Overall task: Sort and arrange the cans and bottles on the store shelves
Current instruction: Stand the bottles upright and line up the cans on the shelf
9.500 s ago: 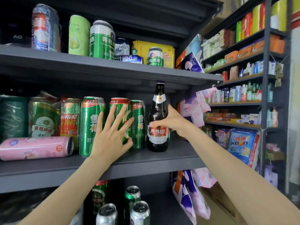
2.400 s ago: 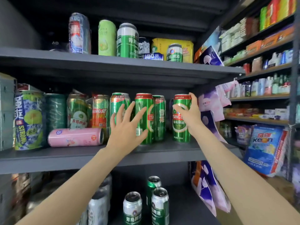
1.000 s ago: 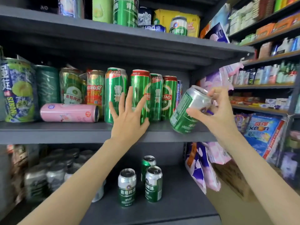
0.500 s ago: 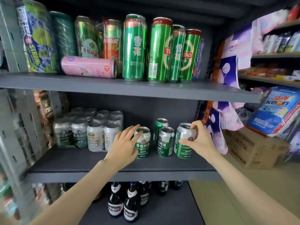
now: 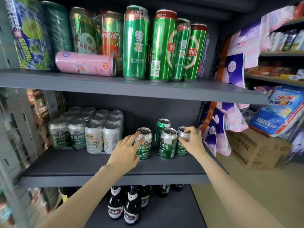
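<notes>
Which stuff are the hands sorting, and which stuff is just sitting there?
Being sorted:
- short green can gripped by the right hand
- silver-topped can touched by the left hand

Just sitting there:
- pink can on its side
- cardboard box
- beer bottles

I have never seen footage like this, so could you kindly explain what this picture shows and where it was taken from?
There is no machine: a person wears one camera on the head, looking forward and down at store shelves. The left hand touches a short can on the middle shelf; the right hand grips the rightmost can by its top. Two more short cans and a wrapped pack stand there too. Above are tall cans and a pink can lying down; below, bottles.
</notes>
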`<control>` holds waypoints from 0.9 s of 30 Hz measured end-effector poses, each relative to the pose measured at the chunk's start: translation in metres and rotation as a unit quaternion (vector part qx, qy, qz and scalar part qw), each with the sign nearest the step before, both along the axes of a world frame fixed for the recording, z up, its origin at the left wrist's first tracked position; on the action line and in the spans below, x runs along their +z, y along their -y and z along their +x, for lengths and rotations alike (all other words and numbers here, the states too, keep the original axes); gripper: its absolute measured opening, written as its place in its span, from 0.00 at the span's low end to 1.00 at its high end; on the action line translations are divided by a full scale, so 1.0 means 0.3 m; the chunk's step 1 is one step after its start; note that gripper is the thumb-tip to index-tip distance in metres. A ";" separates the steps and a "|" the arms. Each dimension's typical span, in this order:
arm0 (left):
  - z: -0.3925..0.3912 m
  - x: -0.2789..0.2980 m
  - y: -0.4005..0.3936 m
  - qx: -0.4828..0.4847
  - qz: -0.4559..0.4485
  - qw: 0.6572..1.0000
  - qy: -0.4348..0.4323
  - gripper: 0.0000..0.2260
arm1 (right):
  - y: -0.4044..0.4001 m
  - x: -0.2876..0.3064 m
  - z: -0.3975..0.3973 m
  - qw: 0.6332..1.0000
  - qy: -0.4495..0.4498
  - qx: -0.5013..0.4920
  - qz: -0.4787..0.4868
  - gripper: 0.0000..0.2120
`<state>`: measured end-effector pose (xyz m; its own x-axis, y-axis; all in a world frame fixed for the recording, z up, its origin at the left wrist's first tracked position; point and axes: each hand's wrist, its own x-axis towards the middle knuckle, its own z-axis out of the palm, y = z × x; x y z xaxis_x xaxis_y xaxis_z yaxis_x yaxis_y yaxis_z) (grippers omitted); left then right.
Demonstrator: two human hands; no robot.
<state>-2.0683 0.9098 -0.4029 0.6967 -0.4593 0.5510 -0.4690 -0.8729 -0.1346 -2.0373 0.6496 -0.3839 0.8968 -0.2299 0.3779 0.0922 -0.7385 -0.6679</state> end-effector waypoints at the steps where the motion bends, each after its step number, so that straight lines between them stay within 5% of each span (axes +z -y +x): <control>1: -0.007 0.006 0.000 -0.003 0.003 1.000 0.004 0.30 | -0.006 0.008 -0.029 0.999 0.035 -0.019 -0.031 0.15; 4: -0.045 0.063 -0.029 -0.023 -0.036 0.998 0.035 0.24 | -0.078 0.060 -0.156 0.980 0.185 0.013 -0.070 0.14; 8: -0.115 0.247 -0.160 -0.011 -0.104 0.985 0.138 0.17 | -0.203 0.164 -0.291 0.929 0.304 0.176 -0.116 0.15; 12: -0.173 0.444 -0.317 0.017 -0.110 0.963 0.245 0.13 | -0.332 0.370 -0.302 0.881 0.402 0.225 -0.106 0.09; 16: -0.167 0.536 -0.430 0.096 -0.168 0.953 0.233 0.13 | -0.481 0.590 -0.221 0.888 0.350 0.254 -0.159 0.09; 21: -0.112 0.581 -0.538 0.256 -0.287 0.918 0.098 0.30 | -0.693 0.811 -0.085 0.891 0.179 0.296 -0.293 0.20; 24: -0.079 0.551 -0.588 0.266 -0.187 0.944 0.060 0.40 | -0.780 0.852 -0.009 0.874 0.110 0.287 -0.375 0.21; 27: -0.081 0.569 -0.613 0.238 -0.197 0.951 0.025 0.41 | -0.826 0.857 0.008 0.864 0.054 0.273 -0.420 0.28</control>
<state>-2.0927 1.0938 -0.2322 0.7427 0.1501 0.6525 -0.0098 -0.9720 0.2348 -2.0350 0.8974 -0.1268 0.7342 0.6118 0.2945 0.6078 -0.7855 0.1164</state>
